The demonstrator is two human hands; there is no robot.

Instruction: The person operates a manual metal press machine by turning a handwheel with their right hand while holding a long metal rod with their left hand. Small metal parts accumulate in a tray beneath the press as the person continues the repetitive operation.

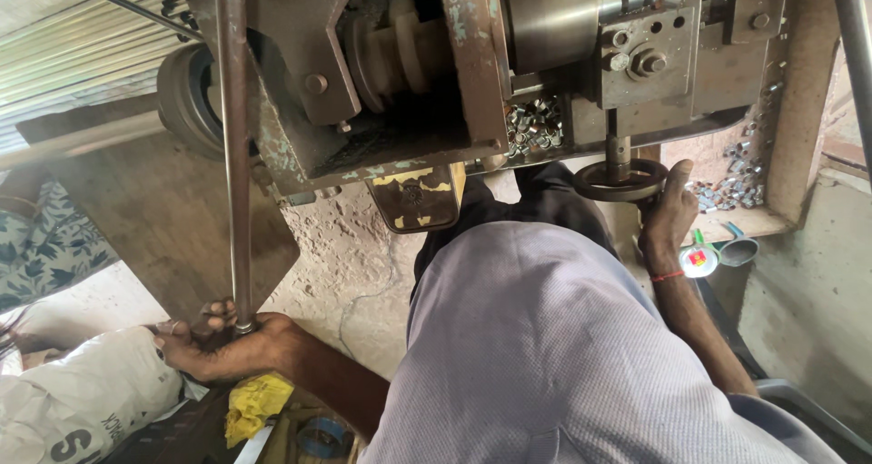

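L hand (pixel 218 346) low at frame left, fingers curled round the bottom end of a long steel rod (pixel 233 146), grasping it; rod runs near vertical up past the machine frame (pixel 472 74) and out the top edge. R hand (pixel 670 214) up at the small dark handwheel (pixel 620 180), thumb raised just beside the rim on its right, palm and fingers against rim/underside. Looks like a grip on the wheel, but finger wrap is hidden behind it, so can't confirm a full clench. Red thread band on R wrist. Handwheel sits on a short vertical shaft (pixel 618 142) coming down from a bolted steel block (pixel 649 60) on the machine's right side. Machine: worn grey-green paint, heavy rust, grooved pulley/spool (pixel 395 51) in the open middle bay, polished cylinder (pixel 549 14) to its right, black rubber wheel (pixel 186 96) on the left end. Pile of small shiny cut metal pieces (pixel 534 126) in the tray under the cylinder, more of the same scattered on the wooden ledge (pixel 740 178) right of the handwheel. Yellow-painted plate (pixel 416 196) hangs below frame centre. Person's grey shirt (pixel 545 355) fills the lower middle. Near L hand: white woven sack (pixel 86 396) touching it at left, yellow rag (pixel 254 405) just below. Small cone-shaped container (pixel 736 251) beside R forearm. Bundle of bar stock (pixel 82 46) top left.
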